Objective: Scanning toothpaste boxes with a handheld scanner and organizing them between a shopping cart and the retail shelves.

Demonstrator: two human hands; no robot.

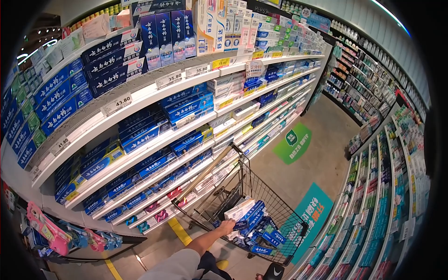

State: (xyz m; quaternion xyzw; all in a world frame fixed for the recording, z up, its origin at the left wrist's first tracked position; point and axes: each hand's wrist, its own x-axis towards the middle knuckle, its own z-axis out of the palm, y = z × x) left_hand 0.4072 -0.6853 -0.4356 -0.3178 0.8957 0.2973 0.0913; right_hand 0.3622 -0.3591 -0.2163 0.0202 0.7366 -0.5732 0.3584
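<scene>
My left hand (228, 226) reaches over the near side of a black wire shopping cart (276, 196), its fingers closed on a small dark blue toothpaste box (240, 224). Beneath and beside it lies a loose pile of blue toothpaste boxes (254, 214), with a white box (239, 209) at the pile's far side. At the bottom edge only a small part of my right hand (259, 277) shows, beside a black item (273, 271) with a white swoosh; whether the hand holds it cannot be told.
A curved white shelf unit (147, 89) with stacked toothpaste boxes and price tags rises at the left and ahead. Another stocked shelf (364, 210) lines the right. The cart's handle (206, 171) lies near the left shelves. Pink and blue packaged goods (49, 227) hang at lower left.
</scene>
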